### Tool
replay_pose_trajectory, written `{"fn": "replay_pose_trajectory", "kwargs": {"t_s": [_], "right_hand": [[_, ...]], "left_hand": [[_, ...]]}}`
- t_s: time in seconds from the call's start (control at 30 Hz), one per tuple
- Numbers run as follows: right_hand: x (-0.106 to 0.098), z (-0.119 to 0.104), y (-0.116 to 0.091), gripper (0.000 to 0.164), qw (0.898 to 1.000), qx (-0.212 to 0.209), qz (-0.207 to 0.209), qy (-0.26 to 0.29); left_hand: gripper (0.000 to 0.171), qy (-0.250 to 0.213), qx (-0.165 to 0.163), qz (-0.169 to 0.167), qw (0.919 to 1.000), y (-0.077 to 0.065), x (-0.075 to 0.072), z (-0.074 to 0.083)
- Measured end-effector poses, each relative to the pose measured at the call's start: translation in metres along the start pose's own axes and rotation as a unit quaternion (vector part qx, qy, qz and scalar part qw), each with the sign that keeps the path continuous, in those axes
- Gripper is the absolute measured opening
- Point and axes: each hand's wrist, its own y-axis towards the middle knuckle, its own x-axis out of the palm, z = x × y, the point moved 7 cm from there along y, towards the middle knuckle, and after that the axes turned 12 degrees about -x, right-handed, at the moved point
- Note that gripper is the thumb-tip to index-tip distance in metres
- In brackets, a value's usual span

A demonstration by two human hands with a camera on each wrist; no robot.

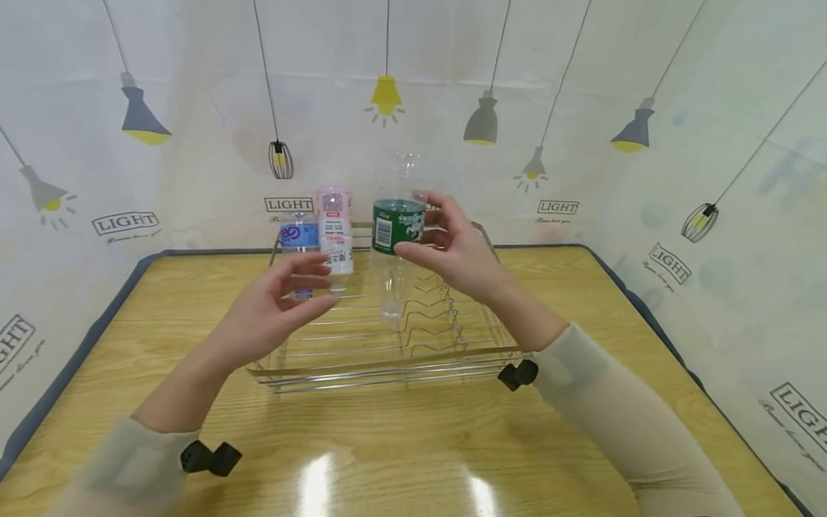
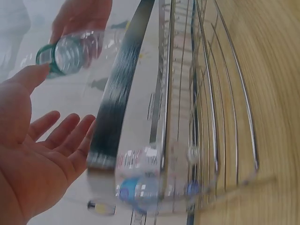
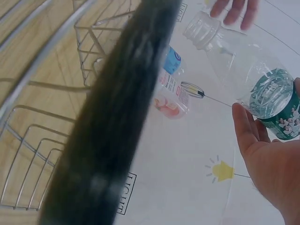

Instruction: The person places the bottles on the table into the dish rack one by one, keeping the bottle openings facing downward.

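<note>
My right hand (image 1: 468, 251) grips a transparent plastic bottle (image 1: 395, 269) around its green label, thumb on the near side and fingers behind. The bottle is turned over, its neck pointing down over a wire dish rack (image 1: 381, 370). To its left, my left hand (image 1: 271, 305) is held with fingers apart and nothing between them. Behind that hand, a bottle with a blue label (image 1: 300, 235) and one with a pink and white label (image 1: 334, 230) stand neck down at the rack's back left. In the right wrist view, the held bottle's mouth (image 3: 194, 32) has no cap.
Bent wire dividers (image 1: 433, 316) line the right part of the rack. It sits on a wooden table (image 1: 388, 445) with a dark edge. A pale backdrop (image 1: 581, 64) printed with lamps stands behind and at both sides. Black wrist mounts (image 1: 209, 458) hang beneath the sleeves.
</note>
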Motion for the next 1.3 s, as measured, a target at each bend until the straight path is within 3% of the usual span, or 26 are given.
{"fn": "replay_pose_trajectory", "kwargs": {"t_s": [0.2,0.33,0.5,0.6,0.97,1.3], "right_hand": [[-0.011,-0.001,0.01,0.076,1.0,-0.009,0.021,0.012],[-0.014,-0.001,0.018,0.079,0.999,-0.004,0.034,0.018],[-0.01,-0.004,0.032,0.081,0.999,0.0,0.047,0.019],[-0.005,-0.003,0.042,0.08,0.998,-0.002,0.055,0.031],[0.01,0.011,0.07,0.077,0.995,-0.003,0.081,0.058],[0.019,0.022,0.09,0.075,0.989,-0.004,0.118,0.09]], "left_hand": [[0.055,0.07,0.012,0.078,0.9944,-0.033,-0.043,-0.024],[0.056,0.105,-0.004,0.088,0.9906,-0.047,-0.054,-0.047],[0.066,0.137,-0.071,0.047,0.9869,-0.059,-0.051,-0.081],[0.068,0.141,-0.088,0.04,0.9853,-0.063,-0.048,-0.092],[0.068,0.132,-0.083,0.028,0.9874,-0.066,-0.044,-0.099],[0.07,0.109,-0.133,-0.008,0.985,-0.065,-0.046,-0.108]]}}
